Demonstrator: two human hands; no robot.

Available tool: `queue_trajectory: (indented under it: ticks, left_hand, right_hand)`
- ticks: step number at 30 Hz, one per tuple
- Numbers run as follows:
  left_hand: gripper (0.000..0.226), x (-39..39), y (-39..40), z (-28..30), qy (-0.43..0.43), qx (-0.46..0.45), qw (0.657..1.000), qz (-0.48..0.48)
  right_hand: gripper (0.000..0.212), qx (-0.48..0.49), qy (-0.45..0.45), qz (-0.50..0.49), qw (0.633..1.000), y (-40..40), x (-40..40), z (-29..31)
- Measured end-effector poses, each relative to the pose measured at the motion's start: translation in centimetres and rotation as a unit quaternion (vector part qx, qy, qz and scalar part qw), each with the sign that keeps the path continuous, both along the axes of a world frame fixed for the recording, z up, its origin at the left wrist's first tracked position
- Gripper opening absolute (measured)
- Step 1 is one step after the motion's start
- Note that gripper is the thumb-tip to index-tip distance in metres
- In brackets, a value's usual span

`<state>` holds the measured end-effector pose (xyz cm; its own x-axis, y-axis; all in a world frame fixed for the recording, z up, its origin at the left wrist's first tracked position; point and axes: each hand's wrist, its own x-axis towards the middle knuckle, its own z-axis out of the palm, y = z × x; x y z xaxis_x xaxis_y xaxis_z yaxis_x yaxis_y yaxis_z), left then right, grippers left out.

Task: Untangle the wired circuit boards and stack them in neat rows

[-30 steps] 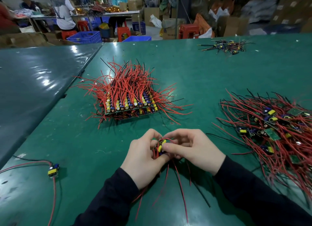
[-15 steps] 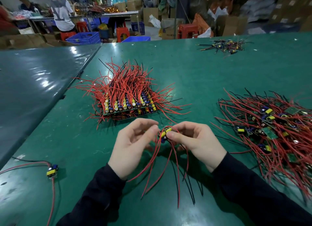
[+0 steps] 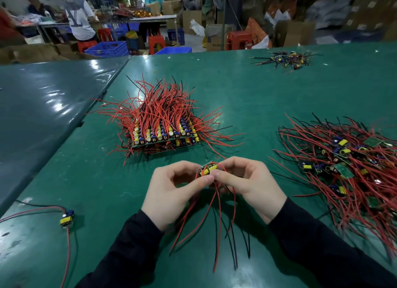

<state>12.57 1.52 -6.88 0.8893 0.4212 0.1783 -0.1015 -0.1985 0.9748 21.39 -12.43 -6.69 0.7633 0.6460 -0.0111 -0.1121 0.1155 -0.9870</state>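
Observation:
A small circuit board (image 3: 208, 169) with a yellow part sits between both hands, just above the green table (image 3: 247, 90). My left hand (image 3: 171, 191) pinches its left end and my right hand (image 3: 249, 184) pinches its right end. Its red and black wires (image 3: 217, 221) hang down toward me. Straight ahead lies the neat stack of boards (image 3: 163, 135) in rows, wires standing up and fanning out. The tangled heap of wired boards (image 3: 352, 165) lies at the right.
One loose board (image 3: 67, 217) with long wires lies near the table's left front. A small pile of darker wired parts (image 3: 285, 59) sits far back right. A second, darker table (image 3: 43, 107) adjoins on the left. People, stools and crates stand beyond.
Both hands have lifted the board and moved it away from me toward the stack. The wires, bunched under the hands before, now hang loose and spread below.

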Motion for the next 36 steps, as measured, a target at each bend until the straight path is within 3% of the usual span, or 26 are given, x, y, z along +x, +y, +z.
queue_trajectory:
  ticks: [3,6,9,12,18,25,27,30,33,36]
  left_hand:
    - [0.006,0.0,0.3,-0.3,-0.003,0.043,0.999,-0.017]
    - [0.011,-0.2,0.4,-0.1,0.006,0.085,0.996,-0.028]
    - [0.009,-0.3,0.3,-0.2,0.017,0.131,0.991,-0.029]
    - [0.009,-0.3,0.4,-0.3,0.023,0.129,0.991,-0.019]
    - [0.013,-0.4,0.6,0.0,0.031,0.112,0.993,-0.025]
    - [0.015,-0.7,0.5,0.5,0.020,0.151,0.987,-0.055]
    - [0.004,-0.6,0.6,0.6,0.019,0.143,0.988,-0.063]
    - [0.013,-0.7,0.8,0.8,0.022,0.114,0.990,-0.084]
    - [0.002,-0.8,1.0,1.0,0.019,0.085,0.990,-0.106]
    - [0.009,-0.8,0.9,1.1,0.019,0.067,0.990,-0.121]
  right_hand:
    - [0.020,-0.021,-0.016,-0.001,1.000,0.0,0.1,-0.1]
    - [0.033,-0.045,-0.070,0.014,0.996,-0.3,0.3,0.1]
    - [0.020,-0.067,-0.134,0.031,0.988,-0.4,0.4,0.0]
    - [0.013,-0.034,-0.108,0.041,0.993,-0.4,0.4,-0.1]
    - [0.019,-0.018,-0.085,0.038,0.995,-0.3,0.3,0.0]
    - [0.019,-0.006,-0.052,0.056,0.997,-0.3,0.1,0.1]
    - [0.018,-0.003,-0.050,0.058,0.997,-0.3,0.2,0.2]
    - [0.022,-0.001,-0.048,0.070,0.996,-0.6,0.4,0.3]
    - [0.024,0.005,-0.040,0.078,0.996,-0.7,0.4,0.3]
    - [0.022,0.012,-0.028,0.084,0.996,-0.8,0.5,0.4]
